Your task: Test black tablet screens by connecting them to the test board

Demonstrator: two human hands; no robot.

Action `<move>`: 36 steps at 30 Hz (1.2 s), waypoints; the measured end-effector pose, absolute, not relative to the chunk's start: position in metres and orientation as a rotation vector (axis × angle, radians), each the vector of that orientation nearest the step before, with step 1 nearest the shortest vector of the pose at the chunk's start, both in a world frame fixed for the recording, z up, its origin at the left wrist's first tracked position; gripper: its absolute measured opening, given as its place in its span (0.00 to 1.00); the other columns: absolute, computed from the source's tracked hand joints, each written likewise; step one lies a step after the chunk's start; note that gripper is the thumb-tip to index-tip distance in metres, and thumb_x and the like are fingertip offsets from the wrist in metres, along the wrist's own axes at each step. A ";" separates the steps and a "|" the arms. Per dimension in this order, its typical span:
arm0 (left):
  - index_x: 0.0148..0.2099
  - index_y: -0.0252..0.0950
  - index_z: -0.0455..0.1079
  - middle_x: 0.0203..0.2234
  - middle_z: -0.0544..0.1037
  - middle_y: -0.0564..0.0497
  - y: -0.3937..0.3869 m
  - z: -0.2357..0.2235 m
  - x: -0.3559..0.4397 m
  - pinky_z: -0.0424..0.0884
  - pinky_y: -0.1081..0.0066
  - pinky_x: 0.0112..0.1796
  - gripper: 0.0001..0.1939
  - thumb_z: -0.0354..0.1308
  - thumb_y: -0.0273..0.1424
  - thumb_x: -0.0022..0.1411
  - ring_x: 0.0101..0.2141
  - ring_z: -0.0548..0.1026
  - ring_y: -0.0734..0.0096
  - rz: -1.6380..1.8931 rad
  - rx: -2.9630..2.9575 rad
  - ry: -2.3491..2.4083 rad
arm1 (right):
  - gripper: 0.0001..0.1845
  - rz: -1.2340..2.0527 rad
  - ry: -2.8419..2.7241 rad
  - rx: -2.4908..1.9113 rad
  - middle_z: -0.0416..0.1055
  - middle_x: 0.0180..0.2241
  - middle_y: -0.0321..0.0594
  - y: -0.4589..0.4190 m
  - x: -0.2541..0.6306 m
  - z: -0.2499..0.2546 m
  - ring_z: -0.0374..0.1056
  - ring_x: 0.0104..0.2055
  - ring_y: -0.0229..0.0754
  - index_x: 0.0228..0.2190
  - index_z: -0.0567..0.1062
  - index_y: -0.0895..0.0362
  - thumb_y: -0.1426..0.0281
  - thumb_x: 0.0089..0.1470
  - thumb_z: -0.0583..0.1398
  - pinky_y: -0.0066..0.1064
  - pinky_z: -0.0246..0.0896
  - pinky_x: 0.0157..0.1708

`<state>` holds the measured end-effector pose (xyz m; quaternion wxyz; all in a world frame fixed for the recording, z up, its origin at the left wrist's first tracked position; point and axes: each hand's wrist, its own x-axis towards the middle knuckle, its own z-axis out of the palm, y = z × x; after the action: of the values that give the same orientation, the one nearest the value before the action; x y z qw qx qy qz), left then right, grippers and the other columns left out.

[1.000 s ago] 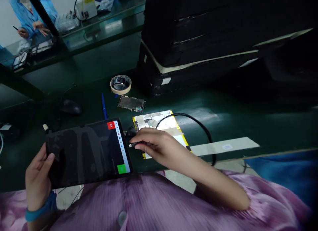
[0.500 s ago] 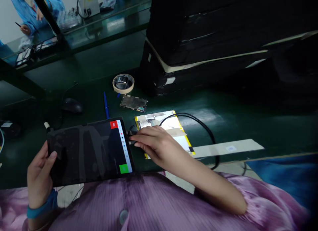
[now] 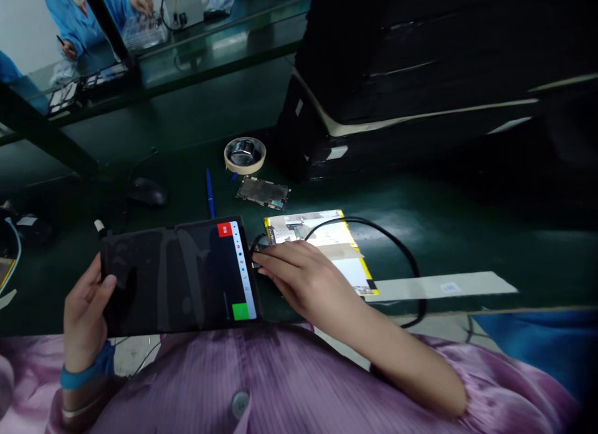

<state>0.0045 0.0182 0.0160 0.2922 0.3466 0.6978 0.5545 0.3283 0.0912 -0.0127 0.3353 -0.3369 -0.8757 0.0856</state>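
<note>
My left hand (image 3: 86,306) grips the left end of a dark tablet (image 3: 187,284), thumb on its screen. The screen shows a red square, a green square and a light strip of icons along the right end. At that right edge, my right hand (image 3: 303,275) pinches the plug of a black cable (image 3: 392,238); whether the plug sits fully in the port cannot be made out. A white stub (image 3: 99,225) sticks out at the tablet's upper left corner. Behind my right hand lies a flat battery pack (image 3: 348,253) with yellow edges.
Beyond the tablet lie a blue pen (image 3: 210,194), a circuit board (image 3: 263,192), a tape roll (image 3: 228,155) and a mouse (image 3: 147,192). Large black boxes (image 3: 397,98) stand at the back right. A pale strip (image 3: 420,289) runs along the front edge. Across the bench sits a co-worker in blue (image 3: 109,7).
The whole view has shifted, so bench things appear farther right. Both hands keep their hold on the tablet and cable plug. The co-worker's hand has moved over a clear tray.
</note>
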 end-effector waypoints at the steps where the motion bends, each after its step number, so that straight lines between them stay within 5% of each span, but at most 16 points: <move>1: 0.61 0.38 0.69 0.57 0.74 0.48 0.018 0.015 0.004 0.65 0.67 0.60 0.31 0.69 0.37 0.56 0.58 0.71 0.58 1.477 0.931 1.862 | 0.11 0.169 -2.297 -0.883 0.77 0.36 0.46 0.090 0.328 -0.012 0.71 0.35 0.46 0.42 0.76 0.63 0.76 0.67 0.53 0.37 0.65 0.35; 17: 0.61 0.42 0.70 0.58 0.74 0.48 0.019 0.007 -0.001 0.62 0.58 0.62 0.29 0.67 0.37 0.58 0.61 0.67 0.55 1.443 1.004 1.825 | 0.11 -0.010 -2.404 -0.865 0.77 0.35 0.44 0.092 0.322 0.001 0.70 0.32 0.44 0.34 0.74 0.61 0.77 0.66 0.52 0.35 0.61 0.34; 31: 0.60 0.39 0.70 0.57 0.75 0.47 0.019 0.011 0.003 0.64 0.60 0.61 0.30 0.68 0.37 0.56 0.59 0.70 0.57 1.455 0.958 1.833 | 0.10 0.007 -2.494 -0.930 0.66 0.23 0.39 0.096 0.320 0.008 0.62 0.24 0.42 0.24 0.66 0.56 0.79 0.53 0.51 0.35 0.54 0.29; 36: 0.61 0.41 0.70 0.56 0.76 0.49 0.020 0.012 0.004 0.65 0.62 0.61 0.30 0.68 0.37 0.57 0.58 0.71 0.59 1.450 0.929 1.814 | 0.06 0.587 -2.549 -1.023 0.62 0.17 0.31 0.072 0.331 0.018 0.58 0.17 0.36 0.24 0.63 0.55 0.73 0.52 0.54 0.28 0.48 0.20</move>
<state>0.0039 0.0198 0.0117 0.3146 0.3525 0.6884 0.5503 0.3311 0.0725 0.0184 0.1658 -0.3590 -0.8950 0.2063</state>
